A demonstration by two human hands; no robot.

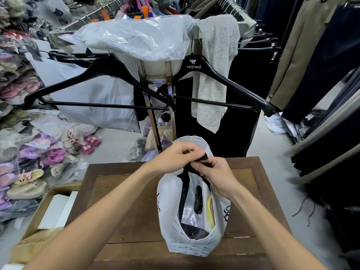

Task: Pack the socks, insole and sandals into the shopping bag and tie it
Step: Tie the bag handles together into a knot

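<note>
A white printed shopping bag (171, 213) stands on the brown wooden table (120, 191). Its mouth gapes toward me. Inside I see a dark item in clear wrap (197, 203), a yellow-edged insole (210, 211) and something dark at the bottom (195, 231). Two black ribbon handles (185, 182) rise from the bag's sides and meet above it. My left hand (180, 155) and my right hand (216, 175) both pinch the ribbon ends together over the bag, and a black ribbon tip sticks out between the fingers.
Behind the table stands a metal rack (153, 98) with black hangers (224, 78), a grey garment (214, 75) and plastic-wrapped cloth. Bagged sandals (39, 162) pile up at the left. A cardboard box (48, 211) sits at the table's left. Trousers hang at the right.
</note>
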